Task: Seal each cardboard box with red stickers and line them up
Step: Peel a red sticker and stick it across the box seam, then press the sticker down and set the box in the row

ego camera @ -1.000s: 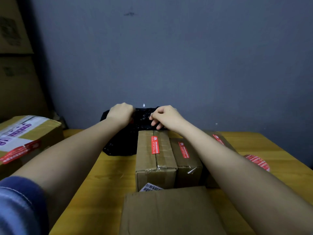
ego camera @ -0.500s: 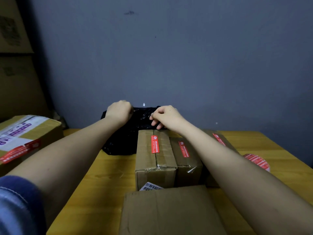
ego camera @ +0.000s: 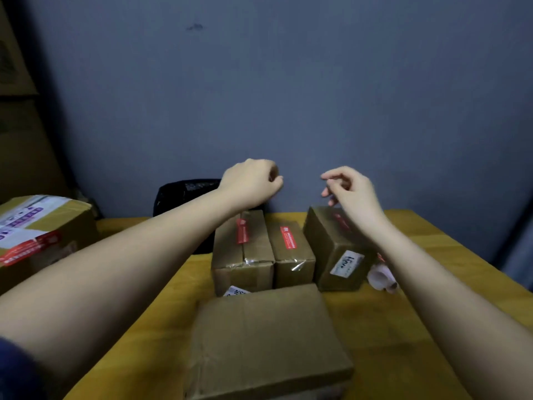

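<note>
Evidently both hands have come off the black bag (ego camera: 184,194) at the back of the tabletop (ego camera: 409,336), where half a second earlier they were gripping its top edge. The left hand (ego camera: 250,180) now hangs in the air above the far end of the left box (ego camera: 242,252), fingers curled in toward the palm; whether anything small is pinched there cannot be told. The right hand (ego camera: 350,187) hovers over the right box (ego camera: 336,246), fingers loosely bent and apart, holding nothing visible.

Three small boxes stand side by side near the middle of the tabletop. The left box and the middle box (ego camera: 292,254) touch and each carries a red sticker (ego camera: 288,237) across the top seam. The right box stands slightly apart and skewed, with a red strip partly hidden under the right wrist.

A larger flat box (ego camera: 268,342) lies nearest the person and shows no red sticker. The sticker roll (ego camera: 382,277) lies just beside the right box, mostly hidden by the right forearm. A big carton (ego camera: 37,226) sits at the left edge.

Judgement: the bag has been dropped as a concern. The unsealed flat box and the skewed right box appear to be the outstanding items.
</note>
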The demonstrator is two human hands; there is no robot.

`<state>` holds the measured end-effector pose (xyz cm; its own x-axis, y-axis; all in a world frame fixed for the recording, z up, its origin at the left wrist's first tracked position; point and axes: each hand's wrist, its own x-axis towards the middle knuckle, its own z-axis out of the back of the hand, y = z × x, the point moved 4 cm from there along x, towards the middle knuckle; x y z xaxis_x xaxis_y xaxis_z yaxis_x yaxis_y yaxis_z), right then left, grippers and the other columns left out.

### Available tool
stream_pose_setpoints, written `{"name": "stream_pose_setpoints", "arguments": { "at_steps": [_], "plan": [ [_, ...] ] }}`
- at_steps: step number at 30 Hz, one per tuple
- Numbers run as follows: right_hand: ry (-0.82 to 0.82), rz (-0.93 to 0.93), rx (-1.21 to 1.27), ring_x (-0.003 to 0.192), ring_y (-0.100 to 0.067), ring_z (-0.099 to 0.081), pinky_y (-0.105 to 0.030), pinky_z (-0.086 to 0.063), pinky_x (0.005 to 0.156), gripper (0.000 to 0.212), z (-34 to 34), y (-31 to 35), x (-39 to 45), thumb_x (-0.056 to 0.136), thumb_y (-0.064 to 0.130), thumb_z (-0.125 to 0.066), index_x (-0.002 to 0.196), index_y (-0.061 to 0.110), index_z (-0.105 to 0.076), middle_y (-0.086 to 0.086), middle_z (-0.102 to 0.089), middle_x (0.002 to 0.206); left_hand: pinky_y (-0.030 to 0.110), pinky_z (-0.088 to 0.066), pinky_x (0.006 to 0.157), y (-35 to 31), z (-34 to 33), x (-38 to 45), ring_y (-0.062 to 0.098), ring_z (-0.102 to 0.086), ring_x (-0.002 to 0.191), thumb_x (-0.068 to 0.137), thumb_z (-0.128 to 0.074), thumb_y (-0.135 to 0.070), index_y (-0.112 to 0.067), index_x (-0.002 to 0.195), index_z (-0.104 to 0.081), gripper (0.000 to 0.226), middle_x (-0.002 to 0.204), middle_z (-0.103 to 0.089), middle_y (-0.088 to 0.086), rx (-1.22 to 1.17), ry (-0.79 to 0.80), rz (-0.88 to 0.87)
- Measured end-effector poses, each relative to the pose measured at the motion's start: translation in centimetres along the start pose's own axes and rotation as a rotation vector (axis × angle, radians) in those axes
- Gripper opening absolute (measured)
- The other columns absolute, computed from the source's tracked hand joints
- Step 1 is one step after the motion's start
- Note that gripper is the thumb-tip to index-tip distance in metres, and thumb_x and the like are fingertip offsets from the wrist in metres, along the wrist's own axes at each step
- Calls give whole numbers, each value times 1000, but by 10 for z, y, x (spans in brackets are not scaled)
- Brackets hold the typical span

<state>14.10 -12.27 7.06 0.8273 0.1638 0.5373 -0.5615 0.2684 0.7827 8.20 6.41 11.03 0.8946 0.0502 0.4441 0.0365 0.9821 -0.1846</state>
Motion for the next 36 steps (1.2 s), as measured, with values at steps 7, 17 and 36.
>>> {"name": "stream_pose_setpoints", "arguments": {
  "at_steps": [7, 17, 36],
  "plan": [
    [-204, -186, -221, 91, -19, -60, -34, -47, 88, 22, 96, -68, -43, 86, 8, -58, 105, 20, -60, -4, -63, 101, 31, -49, 86, -106, -3, -30, 23, -63, 99, 91, -48, -26, -20, 110, -59, 23, 105, -69, 1, -285, 194, -107],
    [-65, -489, -226, 97, -16, -53, -33, -48, 81, 55, 137, -257, -42, 73, 48, -69, 118, 20, -55, -1, -56, 103, 29, -43, 88, -234, -82, -67, 34, -45, 124, 92, -50, -15, -1, 129, -43, 41, 134, -45, 20, -826, 404, 248],
    [-151, -358, 117, 75, -18, -57, -20, -47, 67, 38, 135, -174, -103, 88, -5, -58, 122, 10, -52, -13, -60, 83, 29, -17, 110, -234, -206, -100, 28, -26, 136, 87, -55, -23, -13, 135, -36, 52, 146, -31, 11, -774, 89, 533]
  ]
}}
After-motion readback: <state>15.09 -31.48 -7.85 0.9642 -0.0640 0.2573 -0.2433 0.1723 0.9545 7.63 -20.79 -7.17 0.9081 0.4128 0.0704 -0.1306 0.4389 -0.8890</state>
